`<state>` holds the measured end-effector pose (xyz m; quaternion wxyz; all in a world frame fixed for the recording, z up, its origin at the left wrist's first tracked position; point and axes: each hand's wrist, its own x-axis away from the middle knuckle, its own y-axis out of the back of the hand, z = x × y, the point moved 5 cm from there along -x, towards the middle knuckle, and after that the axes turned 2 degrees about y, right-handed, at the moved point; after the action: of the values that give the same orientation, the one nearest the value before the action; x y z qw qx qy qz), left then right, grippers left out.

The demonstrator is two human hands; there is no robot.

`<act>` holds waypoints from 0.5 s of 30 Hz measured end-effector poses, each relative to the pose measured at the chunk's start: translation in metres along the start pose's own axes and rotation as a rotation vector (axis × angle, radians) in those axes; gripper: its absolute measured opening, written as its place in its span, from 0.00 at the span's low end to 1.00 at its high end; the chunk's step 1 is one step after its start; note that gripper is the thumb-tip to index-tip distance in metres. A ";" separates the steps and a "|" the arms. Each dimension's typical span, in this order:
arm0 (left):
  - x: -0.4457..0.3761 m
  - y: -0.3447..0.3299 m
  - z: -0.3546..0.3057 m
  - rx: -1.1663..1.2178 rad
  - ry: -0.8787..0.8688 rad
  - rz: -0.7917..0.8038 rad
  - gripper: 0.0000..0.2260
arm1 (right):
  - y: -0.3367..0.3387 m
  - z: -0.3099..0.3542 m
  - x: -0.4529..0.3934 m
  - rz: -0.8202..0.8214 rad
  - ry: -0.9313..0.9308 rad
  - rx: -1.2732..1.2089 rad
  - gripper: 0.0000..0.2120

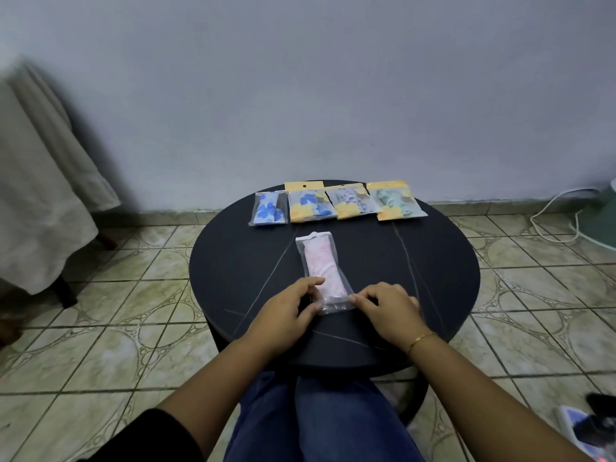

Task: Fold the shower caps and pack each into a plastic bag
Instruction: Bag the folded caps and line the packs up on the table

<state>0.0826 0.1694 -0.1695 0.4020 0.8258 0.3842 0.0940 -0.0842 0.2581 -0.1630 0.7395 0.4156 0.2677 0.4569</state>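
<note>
My left hand (293,305) and right hand (388,305) pinch the near end of the clear plastic bag (321,271) holding the pink shower cap (325,268), pinning it flat on the counter (433,261), probably to seal it.

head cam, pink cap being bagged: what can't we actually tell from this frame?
- Head view: whether the open end of the clear bag around the pink shower cap is sealed; left hand and right hand cover its near corners.
- Exact grip of each hand: fingertips blurred against glossy plastic.
- Print on the four packed bags: too small.
- Objects at the bottom right corner: cut by the frame edge.
</note>
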 end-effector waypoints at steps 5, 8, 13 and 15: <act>-0.003 0.001 0.001 0.058 0.041 -0.009 0.20 | -0.002 0.005 -0.004 0.013 -0.021 0.018 0.15; -0.007 0.002 0.003 0.100 0.077 -0.037 0.20 | -0.002 0.007 -0.005 0.010 -0.013 0.059 0.16; -0.010 0.000 0.005 0.112 0.107 -0.064 0.19 | -0.003 0.010 -0.007 -0.004 -0.027 0.073 0.16; -0.011 -0.001 0.005 0.114 0.117 -0.063 0.18 | -0.003 0.009 -0.009 0.004 -0.038 0.059 0.17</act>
<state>0.0772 0.1589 -0.1715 0.3340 0.8278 0.4378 0.1073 -0.0795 0.2458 -0.1610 0.7311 0.4463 0.2660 0.4422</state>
